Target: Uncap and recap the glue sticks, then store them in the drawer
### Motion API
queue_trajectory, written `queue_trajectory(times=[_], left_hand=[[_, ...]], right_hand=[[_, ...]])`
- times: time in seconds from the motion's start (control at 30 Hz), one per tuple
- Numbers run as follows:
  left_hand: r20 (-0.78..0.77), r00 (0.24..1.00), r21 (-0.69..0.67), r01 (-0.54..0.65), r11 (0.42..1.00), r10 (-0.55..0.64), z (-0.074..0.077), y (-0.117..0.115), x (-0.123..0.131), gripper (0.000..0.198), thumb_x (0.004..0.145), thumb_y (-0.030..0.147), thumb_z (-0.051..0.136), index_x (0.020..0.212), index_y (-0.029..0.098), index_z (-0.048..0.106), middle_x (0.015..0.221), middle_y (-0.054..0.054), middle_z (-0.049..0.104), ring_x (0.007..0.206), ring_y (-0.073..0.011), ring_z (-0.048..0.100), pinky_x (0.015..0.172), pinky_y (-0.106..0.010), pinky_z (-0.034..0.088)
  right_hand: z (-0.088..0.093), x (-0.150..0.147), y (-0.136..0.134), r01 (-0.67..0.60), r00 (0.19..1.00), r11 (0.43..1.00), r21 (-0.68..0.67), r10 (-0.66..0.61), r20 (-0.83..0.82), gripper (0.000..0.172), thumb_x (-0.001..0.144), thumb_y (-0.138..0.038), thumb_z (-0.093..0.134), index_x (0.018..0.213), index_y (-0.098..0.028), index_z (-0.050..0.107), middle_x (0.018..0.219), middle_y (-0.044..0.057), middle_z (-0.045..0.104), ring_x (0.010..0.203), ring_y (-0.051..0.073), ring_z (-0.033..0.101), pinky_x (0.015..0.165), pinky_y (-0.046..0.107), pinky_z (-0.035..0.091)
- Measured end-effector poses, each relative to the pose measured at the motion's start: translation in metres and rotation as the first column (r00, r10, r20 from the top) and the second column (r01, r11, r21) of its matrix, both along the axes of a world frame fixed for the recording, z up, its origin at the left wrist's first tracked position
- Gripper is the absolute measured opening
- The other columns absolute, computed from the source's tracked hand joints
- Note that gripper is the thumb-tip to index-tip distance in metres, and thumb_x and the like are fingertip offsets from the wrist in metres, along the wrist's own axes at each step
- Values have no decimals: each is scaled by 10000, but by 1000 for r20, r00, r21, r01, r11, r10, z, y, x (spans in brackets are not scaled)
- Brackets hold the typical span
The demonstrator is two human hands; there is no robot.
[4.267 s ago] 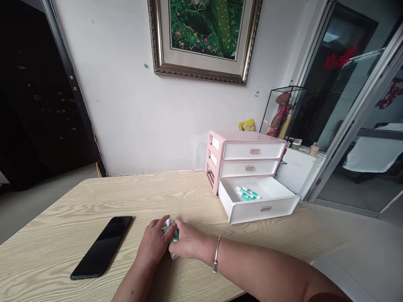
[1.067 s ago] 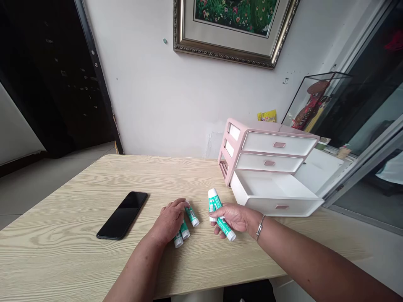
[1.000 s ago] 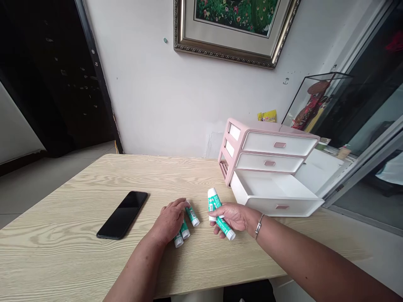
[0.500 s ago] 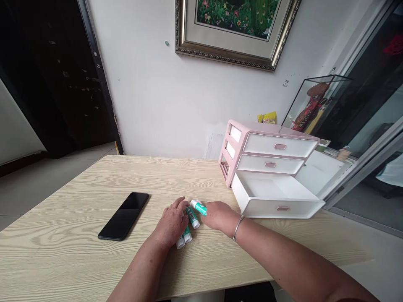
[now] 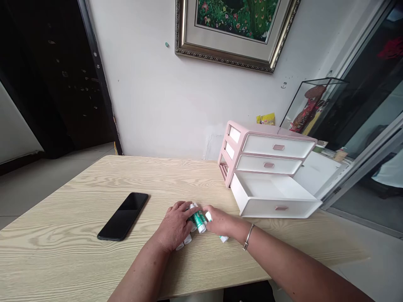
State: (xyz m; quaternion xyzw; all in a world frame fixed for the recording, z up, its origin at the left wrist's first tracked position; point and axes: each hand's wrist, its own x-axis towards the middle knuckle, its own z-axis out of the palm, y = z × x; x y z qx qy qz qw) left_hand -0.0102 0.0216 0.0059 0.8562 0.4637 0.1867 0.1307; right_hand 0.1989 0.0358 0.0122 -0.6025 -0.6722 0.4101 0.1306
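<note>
Several green-and-white glue sticks (image 5: 199,221) lie bunched between my two hands on the wooden table (image 5: 78,197). My left hand (image 5: 176,224) is curled over the bunch, its fingers resting across the tubes, and white ends poke out below the palm. My right hand (image 5: 217,220) is closed around another glue stick (image 5: 223,239), whose white ends show on either side of the fingers. Its fingertips are close beside the bunch under my left hand. The palms hide parts of the tubes.
A black phone (image 5: 123,216) lies left of my hands. At the right stands a pink-and-white drawer unit (image 5: 267,144) with its bottom drawer (image 5: 277,206) pulled out. A yellow packet (image 5: 267,119) is behind its top, near a glass case (image 5: 310,105).
My left fingers have spread right over more glue sticks, which are now gathered closer together. My right hand has shifted slightly right and down, with a glue stick end now showing below it.
</note>
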Motion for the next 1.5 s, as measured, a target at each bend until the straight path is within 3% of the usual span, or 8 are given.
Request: queue_trajectory(times=[0.2, 0.37, 0.53, 0.73, 0.87, 1.07, 1.27, 1.5], left_hand=[[-26, 999, 17, -24, 1000, 24, -5, -1, 1, 521, 865, 287, 533, 1382, 338, 574, 1482, -49, 521, 1382, -296, 395, 1108, -483, 346], [-23, 999, -11, -44, 999, 44, 4, -4, 2, 520, 850, 315, 565, 1369, 297, 596, 1472, -70, 533, 1384, -300, 407, 1122, -473, 352], [-5, 998, -44, -60, 997, 60, 11, -6, 1, 496, 839, 309, 581, 1333, 302, 626, 1471, -72, 536, 1384, -297, 417, 1129, -488, 356], [28, 999, -11, -37, 999, 37, -3, 2, -2, 494, 855, 371, 595, 1334, 255, 633, 1467, -97, 538, 1375, -310, 434, 1132, -494, 371], [67, 997, 18, -35, 999, 33, -10, 5, -5, 471, 855, 374, 611, 1315, 282, 646, 1437, -81, 567, 1355, -305, 462, 1124, -497, 390], [80, 996, 28, -51, 998, 49, -18, 8, -8, 491, 829, 336, 633, 1319, 292, 644, 1446, -75, 562, 1354, -312, 469, 1119, -509, 400], [55, 997, 30, -57, 998, 55, -25, 12, -9, 493, 847, 340, 608, 1336, 287, 631, 1463, -80, 545, 1364, -320, 461, 1115, -524, 395], [49, 997, 35, -57, 998, 55, -29, 14, -10, 492, 849, 357, 614, 1338, 306, 626, 1466, -78, 541, 1361, -320, 469, 1101, -509, 413]], right_hand=[[1, -8, 3, 181, 983, 966, 185, -184, 1, 556, 798, -92, 562, 1339, -213, 522, 1238, 82, 646, 1072, 204, 618, 910, 295, 461], [-11, -17, -2, 274, 960, 926, 260, -245, -136, 490, 820, -121, 576, 1293, -247, 565, 1361, 81, 592, 1342, 231, 471, 1131, 378, 335], [-20, -13, -20, 178, 982, 928, 326, -149, -113, 582, 858, -119, 514, 1430, -210, 458, 1493, 106, 492, 1409, 240, 404, 1170, 387, 293], [-23, 9, -36, 33, 999, 881, 471, -29, -16, 508, 924, -175, 475, 1430, -218, 474, 1496, 78, 493, 1406, 205, 408, 1191, 344, 269], [-34, 30, -45, 119, 993, 837, 534, -105, -57, 456, 935, -219, 496, 1389, -262, 510, 1439, 55, 534, 1378, 204, 434, 1183, 346, 295], [-61, 87, -64, 562, 824, 597, 573, -470, -317, 413, 963, -343, 454, 1370, -279, 440, 1409, 103, 503, 1310, 253, 476, 1129, 411, 381], [-43, 138, -73, 700, 643, 374, 609, -701, -308, 630, 931, -442, 458, 1480, -206, 261, 1518, 173, 343, 1415, 307, 346, 1162, 463, 318], [-37, 158, -32, 640, 702, 517, 569, -694, -159, 645, 851, -297, 477, 1472, -169, 354, 1590, 141, 259, 1495, 265, 233, 1213, 425, 236]])
